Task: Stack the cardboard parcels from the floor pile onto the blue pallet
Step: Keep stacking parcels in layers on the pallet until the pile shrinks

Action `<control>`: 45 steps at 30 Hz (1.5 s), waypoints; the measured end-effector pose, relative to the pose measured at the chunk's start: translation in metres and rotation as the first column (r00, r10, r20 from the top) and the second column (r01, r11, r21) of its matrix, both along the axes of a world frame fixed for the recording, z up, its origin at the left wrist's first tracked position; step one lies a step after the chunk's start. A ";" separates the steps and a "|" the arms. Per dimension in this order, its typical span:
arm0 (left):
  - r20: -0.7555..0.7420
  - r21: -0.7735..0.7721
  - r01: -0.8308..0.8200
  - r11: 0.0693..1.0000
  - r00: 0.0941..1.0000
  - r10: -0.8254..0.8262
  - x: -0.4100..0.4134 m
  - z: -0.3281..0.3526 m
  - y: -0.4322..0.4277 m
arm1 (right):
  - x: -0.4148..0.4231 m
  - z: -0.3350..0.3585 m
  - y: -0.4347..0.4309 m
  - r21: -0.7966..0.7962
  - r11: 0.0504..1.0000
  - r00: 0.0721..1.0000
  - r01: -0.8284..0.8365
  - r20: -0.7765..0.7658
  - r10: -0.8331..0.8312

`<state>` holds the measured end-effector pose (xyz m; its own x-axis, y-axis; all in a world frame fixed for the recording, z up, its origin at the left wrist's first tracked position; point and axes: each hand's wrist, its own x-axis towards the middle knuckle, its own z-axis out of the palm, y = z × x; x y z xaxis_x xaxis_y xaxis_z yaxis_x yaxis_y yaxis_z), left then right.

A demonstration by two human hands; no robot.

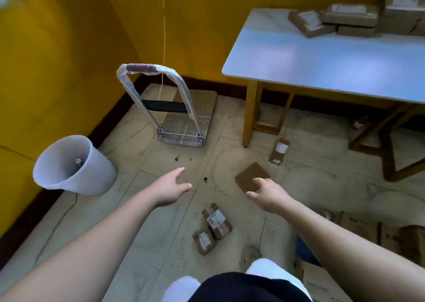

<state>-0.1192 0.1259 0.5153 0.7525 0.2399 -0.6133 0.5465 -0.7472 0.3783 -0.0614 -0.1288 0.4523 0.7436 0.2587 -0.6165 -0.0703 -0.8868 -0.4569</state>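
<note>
A plain brown parcel [250,177] lies on the tiled floor, and my right hand [268,194] hovers over its near edge with fingers spread and nothing in it. My left hand [171,187] reaches forward above bare floor, fingers straight and empty. Two labelled parcels [215,227] lie close to my feet. Another small labelled parcel [279,151] lies by the table leg. A patch of blue [303,251] shows at the lower right beside more cardboard [368,232]; I cannot tell whether it is the pallet.
A metal platform trolley [190,117] with an upright handle stands in the corner by the yellow wall. A white bucket [76,166] sits at the left. A table [322,55] with several parcels [351,19] stands at the right.
</note>
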 end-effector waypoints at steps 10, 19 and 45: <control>-0.181 -0.014 0.370 0.929 0.913 -0.366 0.095 -0.074 0.045 | 0.020 -0.052 0.042 -0.099 0.954 0.951 0.284 -0.098 -0.293; -0.355 -0.070 0.540 0.839 0.772 -0.527 0.146 -0.220 0.097 | -0.013 -0.194 0.098 -0.206 0.845 0.763 0.493 -0.365 -0.534; -0.441 -0.139 0.003 0.990 0.895 -0.064 0.094 -0.733 0.053 | -0.052 -0.681 0.154 -0.242 0.219 0.014 0.945 -0.641 -0.768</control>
